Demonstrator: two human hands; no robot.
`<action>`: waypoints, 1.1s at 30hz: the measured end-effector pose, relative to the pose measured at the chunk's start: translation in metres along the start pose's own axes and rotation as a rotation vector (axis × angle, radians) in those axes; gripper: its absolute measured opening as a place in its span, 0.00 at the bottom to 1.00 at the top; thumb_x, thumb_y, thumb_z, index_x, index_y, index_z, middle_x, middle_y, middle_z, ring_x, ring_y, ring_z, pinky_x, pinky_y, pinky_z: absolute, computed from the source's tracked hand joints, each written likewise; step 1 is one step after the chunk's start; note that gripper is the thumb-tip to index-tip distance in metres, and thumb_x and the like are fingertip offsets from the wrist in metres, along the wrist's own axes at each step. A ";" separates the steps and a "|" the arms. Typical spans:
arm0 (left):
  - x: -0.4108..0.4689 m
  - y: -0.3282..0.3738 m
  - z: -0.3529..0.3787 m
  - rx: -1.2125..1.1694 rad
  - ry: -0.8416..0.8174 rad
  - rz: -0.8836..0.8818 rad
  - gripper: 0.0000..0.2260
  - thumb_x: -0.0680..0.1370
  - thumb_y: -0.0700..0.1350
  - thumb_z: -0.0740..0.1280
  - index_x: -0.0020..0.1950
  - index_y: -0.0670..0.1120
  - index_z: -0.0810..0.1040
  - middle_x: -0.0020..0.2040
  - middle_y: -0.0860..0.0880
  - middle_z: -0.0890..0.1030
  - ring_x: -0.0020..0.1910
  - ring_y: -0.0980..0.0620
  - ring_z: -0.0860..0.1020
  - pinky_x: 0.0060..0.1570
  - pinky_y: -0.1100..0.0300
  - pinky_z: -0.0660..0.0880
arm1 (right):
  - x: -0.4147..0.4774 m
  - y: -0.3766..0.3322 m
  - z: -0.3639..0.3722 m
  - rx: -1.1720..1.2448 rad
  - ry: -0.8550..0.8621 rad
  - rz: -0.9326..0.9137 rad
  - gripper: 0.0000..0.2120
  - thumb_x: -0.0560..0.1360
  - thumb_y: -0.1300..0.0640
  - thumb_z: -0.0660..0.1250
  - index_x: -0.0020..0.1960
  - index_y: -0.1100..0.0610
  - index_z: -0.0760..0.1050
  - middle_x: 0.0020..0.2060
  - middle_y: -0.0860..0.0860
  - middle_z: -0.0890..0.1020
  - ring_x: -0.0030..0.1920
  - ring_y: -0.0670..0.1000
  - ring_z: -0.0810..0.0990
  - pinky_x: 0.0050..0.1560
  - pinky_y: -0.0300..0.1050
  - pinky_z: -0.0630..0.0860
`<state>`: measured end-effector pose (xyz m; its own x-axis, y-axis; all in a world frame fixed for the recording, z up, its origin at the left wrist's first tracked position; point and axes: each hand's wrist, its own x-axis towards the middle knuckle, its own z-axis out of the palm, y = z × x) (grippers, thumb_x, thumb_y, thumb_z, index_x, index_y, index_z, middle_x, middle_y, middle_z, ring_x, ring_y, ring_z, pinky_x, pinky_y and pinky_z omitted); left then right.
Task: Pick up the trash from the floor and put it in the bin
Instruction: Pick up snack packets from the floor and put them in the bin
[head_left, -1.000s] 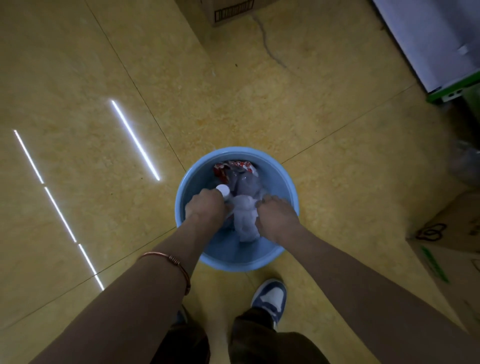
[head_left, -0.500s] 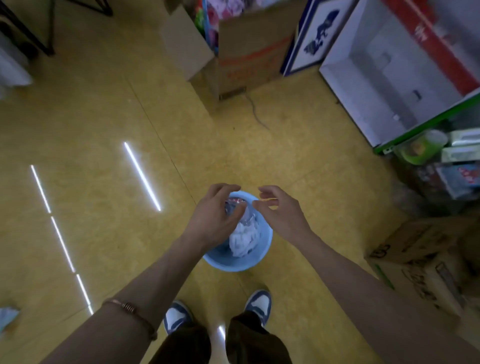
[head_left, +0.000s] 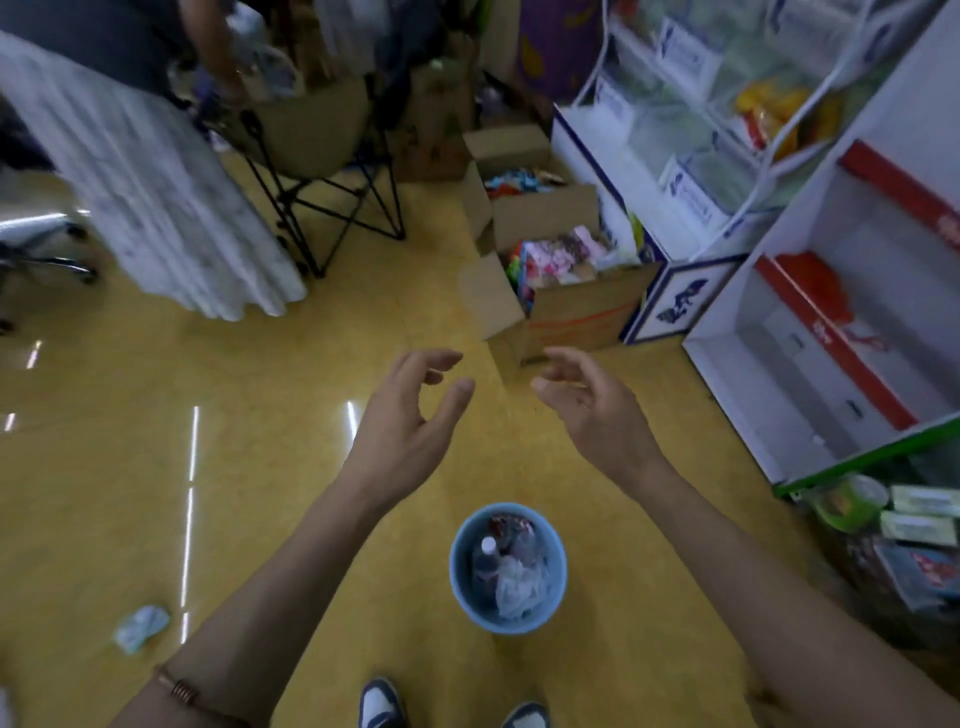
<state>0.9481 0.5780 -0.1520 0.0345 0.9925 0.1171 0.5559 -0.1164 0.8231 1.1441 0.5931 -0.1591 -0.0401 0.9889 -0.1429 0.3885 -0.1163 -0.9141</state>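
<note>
Hands lifted clear of the bin (head_left: 506, 626); left hand (head_left: 410, 415) and right hand (head_left: 597, 415) loosely spread, empty. Risk: crumpled wrapper (head_left: 140, 626), far left, gets overlooked.

The room is dim, with a flat yellow-green cast. Overhead strip lights show only as thin white streaks of glare on the glossy floor (head_left: 104, 493), mostly at the left. Shadows are faint and soft. Motion blur smears the upper half, worst on the white cloth (head_left: 156, 208) and the shelves (head_left: 701, 130); the bin (head_left: 511, 625) reads sharper. Straight shelf edges bow toward the right border.
</note>
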 end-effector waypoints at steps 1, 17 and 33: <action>0.000 0.012 -0.013 0.005 0.031 0.015 0.15 0.78 0.52 0.62 0.62 0.49 0.74 0.57 0.54 0.75 0.56 0.59 0.73 0.49 0.75 0.68 | 0.003 -0.018 -0.001 -0.006 -0.011 -0.037 0.18 0.76 0.49 0.66 0.66 0.49 0.71 0.55 0.44 0.78 0.54 0.40 0.77 0.52 0.35 0.74; -0.094 0.072 -0.250 0.055 0.381 0.122 0.20 0.78 0.56 0.58 0.70 0.54 0.67 0.66 0.59 0.69 0.67 0.63 0.65 0.63 0.66 0.62 | -0.064 -0.261 0.105 -0.089 -0.245 -0.511 0.25 0.77 0.42 0.62 0.71 0.48 0.65 0.65 0.46 0.73 0.61 0.43 0.74 0.54 0.36 0.71; -0.342 -0.038 -0.494 0.298 0.803 -0.154 0.15 0.79 0.54 0.60 0.63 0.51 0.74 0.58 0.55 0.72 0.59 0.61 0.71 0.53 0.81 0.61 | -0.218 -0.383 0.407 0.000 -0.690 -0.750 0.17 0.77 0.44 0.63 0.65 0.44 0.68 0.57 0.40 0.75 0.56 0.38 0.75 0.50 0.33 0.71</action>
<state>0.5054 0.2249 0.0513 -0.5927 0.6573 0.4656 0.7044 0.1426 0.6953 0.6288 0.3849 0.0678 -0.7956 0.5380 0.2785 0.0455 0.5114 -0.8581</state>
